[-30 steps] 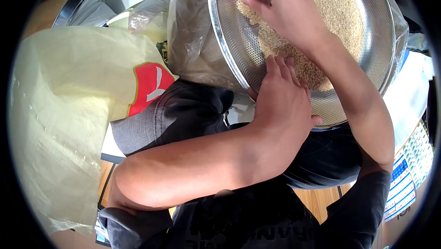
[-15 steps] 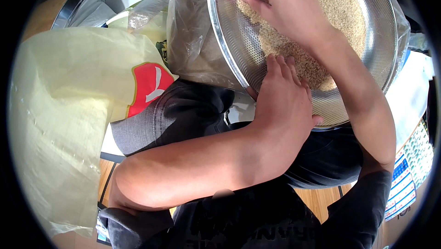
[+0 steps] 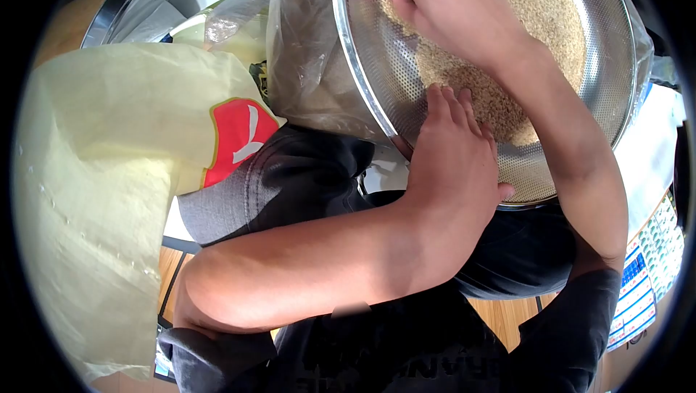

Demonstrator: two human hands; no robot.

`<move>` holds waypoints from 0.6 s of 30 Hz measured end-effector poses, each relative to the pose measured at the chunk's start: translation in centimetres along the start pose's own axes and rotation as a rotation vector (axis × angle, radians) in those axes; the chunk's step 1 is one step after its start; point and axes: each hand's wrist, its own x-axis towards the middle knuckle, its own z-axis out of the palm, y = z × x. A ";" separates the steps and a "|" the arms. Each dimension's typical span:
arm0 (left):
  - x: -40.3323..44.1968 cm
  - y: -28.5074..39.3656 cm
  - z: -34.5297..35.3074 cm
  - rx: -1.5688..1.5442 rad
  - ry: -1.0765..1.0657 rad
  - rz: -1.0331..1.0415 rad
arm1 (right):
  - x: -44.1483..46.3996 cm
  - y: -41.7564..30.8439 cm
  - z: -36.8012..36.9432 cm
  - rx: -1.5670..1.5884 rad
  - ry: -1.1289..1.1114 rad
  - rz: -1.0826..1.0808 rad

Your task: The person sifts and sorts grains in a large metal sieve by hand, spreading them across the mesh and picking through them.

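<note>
A large perforated metal strainer (image 3: 360,77) holds a heap of small tan grains (image 3: 551,38) that look like rice or another cereal. Flat on the near edge of the heap lies my left hand (image 3: 457,146), its fingers stretched out and its thumb apart. Beyond it, my right hand (image 3: 446,1) is over the upper left part of the strainer, thumb and fingers curled together in a pinch near the bare mesh. Whatever sits between those fingertips, if anything, is hidden. My right forearm covers part of the grains.
A clear plastic bag (image 3: 308,67) is bunched against the strainer's left side. Further left hangs a pale yellow sack (image 3: 94,175) with a red printed patch. My legs in dark trousers (image 3: 522,251) are below the strainer. Printed sheets (image 3: 631,306) lie at the right.
The strainer and grains appear slightly further right and lower in view. My right hand's fingers have curled in more tightly. My left hand stays resting on the grains.
</note>
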 end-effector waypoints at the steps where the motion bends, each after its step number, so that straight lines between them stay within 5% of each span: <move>1: 0.0 0.0 0.0 -0.002 -0.001 0.005 | 0.0 0.0 0.0 0.018 0.012 0.007; 12: 0.8 -1.5 0.0 -0.021 0.086 0.096 | -4.3 1.4 -7.9 0.262 0.076 0.243; 18: 1.9 -2.6 -3.0 -0.113 0.069 0.123 | -15.6 0.4 -14.3 0.519 0.123 0.665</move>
